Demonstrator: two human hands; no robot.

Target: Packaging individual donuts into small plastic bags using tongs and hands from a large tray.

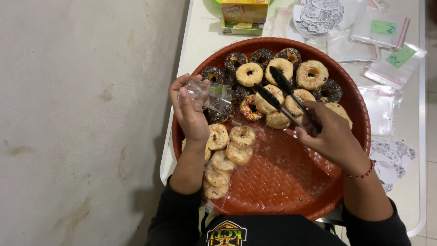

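My left hand [189,111] holds a small clear plastic bag [210,94] over the left side of a round red woven tray [291,182]. My right hand [332,136] grips black tongs [282,93], whose open tips hover over the pale crumb-coated donuts [277,68] in the tray's middle. Chocolate-sprinkled donuts [261,57] lie along the far rim, and one with coloured sprinkles [249,108] sits near the bag. Several bagged pale donuts [227,150] lie by my left wrist.
The tray rests on a white table [193,45]. Behind it stand a yellow and green box [243,16], clear zip bags [387,50] and round patterned stickers [318,16]. A grey floor [82,123] lies to the left.
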